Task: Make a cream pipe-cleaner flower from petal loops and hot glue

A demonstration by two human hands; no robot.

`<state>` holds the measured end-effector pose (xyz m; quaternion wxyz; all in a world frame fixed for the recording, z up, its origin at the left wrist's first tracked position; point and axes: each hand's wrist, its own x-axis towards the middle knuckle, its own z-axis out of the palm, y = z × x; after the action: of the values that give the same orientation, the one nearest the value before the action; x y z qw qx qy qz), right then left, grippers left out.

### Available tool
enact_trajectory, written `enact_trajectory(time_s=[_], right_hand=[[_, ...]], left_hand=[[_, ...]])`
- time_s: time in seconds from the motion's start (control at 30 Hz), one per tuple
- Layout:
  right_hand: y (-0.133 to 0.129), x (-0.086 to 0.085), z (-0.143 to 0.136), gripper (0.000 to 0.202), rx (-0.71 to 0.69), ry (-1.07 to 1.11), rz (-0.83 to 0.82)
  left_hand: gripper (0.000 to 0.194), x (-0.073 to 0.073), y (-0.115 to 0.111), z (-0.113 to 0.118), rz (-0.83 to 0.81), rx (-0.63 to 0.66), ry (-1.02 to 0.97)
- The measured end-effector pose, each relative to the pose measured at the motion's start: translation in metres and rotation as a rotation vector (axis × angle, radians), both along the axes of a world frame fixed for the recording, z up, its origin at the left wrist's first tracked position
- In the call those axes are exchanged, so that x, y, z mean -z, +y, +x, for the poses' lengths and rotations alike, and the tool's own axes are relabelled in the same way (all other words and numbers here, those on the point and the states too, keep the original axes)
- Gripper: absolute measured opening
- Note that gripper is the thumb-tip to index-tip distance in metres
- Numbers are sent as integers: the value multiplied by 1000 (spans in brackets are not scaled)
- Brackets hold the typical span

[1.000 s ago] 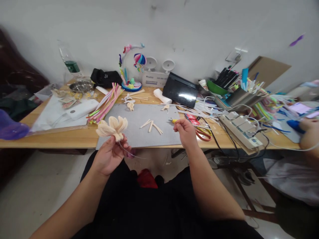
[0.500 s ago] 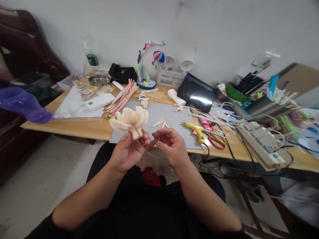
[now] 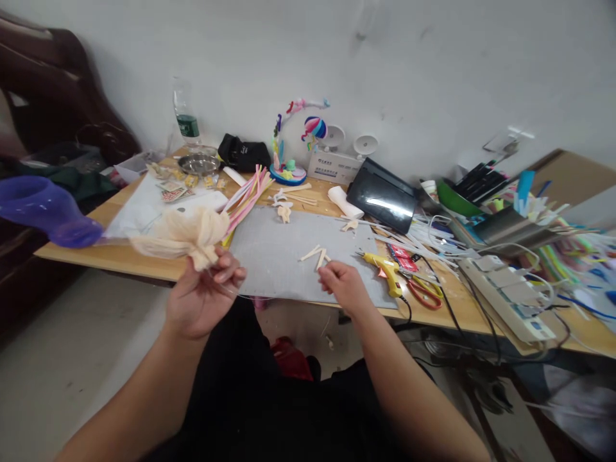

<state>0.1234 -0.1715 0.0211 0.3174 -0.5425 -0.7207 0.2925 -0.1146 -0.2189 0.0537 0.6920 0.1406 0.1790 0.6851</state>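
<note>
Clamped by its base in the left hand [image 3: 199, 305], left of centre: cream flower [image 3: 196, 239]. Near mid-frame, just beside the right hand [image 3: 344, 285]: cream strips [image 3: 321, 258], with the nearest lying steeply up the frame; cannot tell if gripped.

Pale flower [image 3: 191, 233] — now farther left

- I'm holding the left hand [image 3: 205, 301] raised, palm facing my view, thumb and fingers pinching.
- Left forearm [image 3: 149, 385] is angling up from lower left.
- I'm extending the right hand [image 3: 342, 284] forward, knuckles up, fingers curling down; grip unclear.
- Right forearm [image 3: 404, 378] is slanting inward.
- Hands are sitting well apart.
</note>
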Motion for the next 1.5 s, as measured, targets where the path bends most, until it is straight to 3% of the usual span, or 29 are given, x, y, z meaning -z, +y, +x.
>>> enact_trajectory(time_s=[0.13,0.27,0.37,0.43,0.57,0.67,0.77,0.9,1.03,1.17,1.3,1.5], right_hand=[[72,10,-8,22,93,-125,73],[140,19,-51,31,68,-306,99],[166,27,-81,39,51,-438,124],[171,30,-93,33,37,-513,137],[153,31,-86,34,-29,-612,189],[124,28,-61,42,-96,-650,265],[96,25,-27,36,-105,-664,311],[74,28,14,20,-25,-636,318],[59,37,37,22,87,-561,313],[43,43,37,29,42,-487,312],[32,48,22,26,-54,-458,310],[26,59,22,20,49,-365,349]], left_hand=[[20,5,3,-17,17,-5,6],[28,12,4,-16,20,64,19],[30,15,3,-15,21,94,30],[30,17,3,-16,26,118,46],[29,21,3,-18,35,155,59],[29,25,7,-17,36,167,61],[30,26,11,-14,38,166,74],[29,14,12,-8,27,154,90],[28,-6,5,0,44,141,130],[29,-15,-4,15,53,172,174],[31,-12,-10,37,-21,216,184],[31,0,-16,63,-90,254,236]])
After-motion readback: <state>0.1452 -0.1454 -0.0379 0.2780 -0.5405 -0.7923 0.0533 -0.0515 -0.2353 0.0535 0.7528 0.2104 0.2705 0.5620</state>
